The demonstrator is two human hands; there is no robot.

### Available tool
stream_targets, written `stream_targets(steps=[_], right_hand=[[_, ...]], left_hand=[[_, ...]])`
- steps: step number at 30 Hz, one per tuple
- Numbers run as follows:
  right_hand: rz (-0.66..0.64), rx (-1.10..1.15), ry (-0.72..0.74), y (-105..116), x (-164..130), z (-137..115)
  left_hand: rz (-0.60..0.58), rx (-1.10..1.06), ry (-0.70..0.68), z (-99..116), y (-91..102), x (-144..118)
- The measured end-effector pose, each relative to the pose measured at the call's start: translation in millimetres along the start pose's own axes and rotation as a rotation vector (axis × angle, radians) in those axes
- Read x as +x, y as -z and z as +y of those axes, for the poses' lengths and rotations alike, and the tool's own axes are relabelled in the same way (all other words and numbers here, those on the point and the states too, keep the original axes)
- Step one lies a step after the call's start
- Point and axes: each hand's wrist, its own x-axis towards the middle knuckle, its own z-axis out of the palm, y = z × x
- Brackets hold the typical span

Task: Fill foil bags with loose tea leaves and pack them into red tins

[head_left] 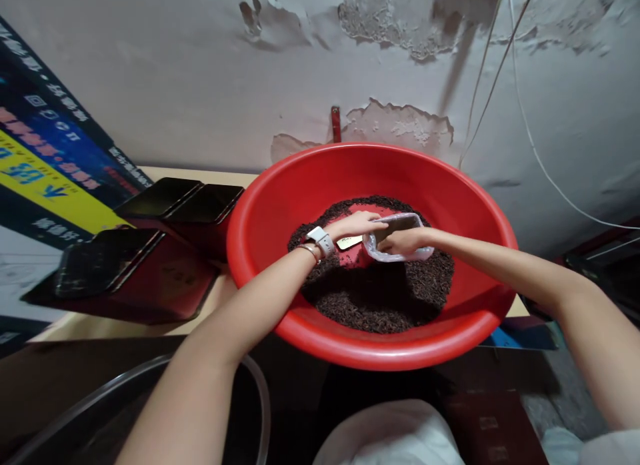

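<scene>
A wide red plastic basin (373,358) holds loose, dark dried leaves that look like tea (385,312). Inside it stands a box-shaped container with a clear plastic liner bag (427,253) folded out over its rim. My left hand (357,224), with a white watch on the wrist, grips the liner and rim at the container's left side. From the right, my right hand (404,240) reaches into the mouth of the bag; its fingertips are hidden inside. Beside my left hand, a small pale label (349,242) shows within the basin.
Several dark red tins (165,278) with black tops stand left of the basin on a pale tabletop (100,326). A large round tub (263,392) is below left. Behind is a peeling wall (200,72) with hanging cables (525,118); a printed banner (55,145) leans at left.
</scene>
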Motion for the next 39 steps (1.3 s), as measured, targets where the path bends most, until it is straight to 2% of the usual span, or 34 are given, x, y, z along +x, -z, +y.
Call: stream_targets(steps=[2, 5, 7, 8, 10, 12, 16, 20, 22, 25, 28, 32, 36, 39], right_hand=[[-0.047, 0.198, 0.122, 7.0, 15.2, 12.2], [0.071, 0.474, 0.143, 9.4, 10.9, 40.3], [0.163, 0.453, 0.103, 3.0, 0.3, 57.0], [0.194, 0.392, 0.092, -2.0, -4.1, 63.4], [0.262, 0.233, 0.064, -12.5, -8.5, 72.6], [0.289, 0.115, 0.054, -19.7, -8.5, 78.4], [0.2, 0.037, 0.068, -17.8, -8.0, 84.0], [0.1, 0.034, -0.042, -12.0, -10.9, 80.8], [0.072, 0.023, -0.051, -13.7, -10.8, 76.7], [0.035, -0.044, -0.045, -18.8, -9.0, 69.4], [-0.011, -0.111, -0.081, -20.2, -8.7, 62.5], [-0.133, -0.111, -0.09, -17.6, -11.8, 58.4], [-0.265, -0.091, -0.046, -20.8, -15.1, 53.8], [-0.36, -0.121, -0.064, -25.7, -17.4, 41.5]], left_hand=[[0.098, 0.003, 0.041, -6.0, 8.8, -0.8], [0.367, 0.034, -0.01, -0.3, 16.7, -5.2], [0.47, 0.095, -0.12, 10.4, 18.4, -9.8], [0.465, 0.131, -0.177, 15.9, 18.7, -12.5], [0.377, 0.21, -0.252, 24.1, 19.1, -17.5], [0.278, 0.301, -0.248, 27.4, 20.7, -21.7], [0.194, 0.403, -0.177, 28.5, 26.1, -27.0], [0.119, 0.393, -0.16, 35.0, 26.9, -30.9], [0.067, 0.386, -0.151, 38.4, 24.5, -32.7], [-0.048, 0.364, -0.067, 41.1, 19.8, -34.5], [-0.177, 0.297, 0.028, 39.1, 17.0, -34.0], [-0.237, 0.139, 0.132, 25.8, 20.2, -31.2], [-0.332, -0.159, 0.371, 7.1, 26.7, -28.8], [-0.316, -0.4, 0.453, -2.5, 28.7, -27.2]])
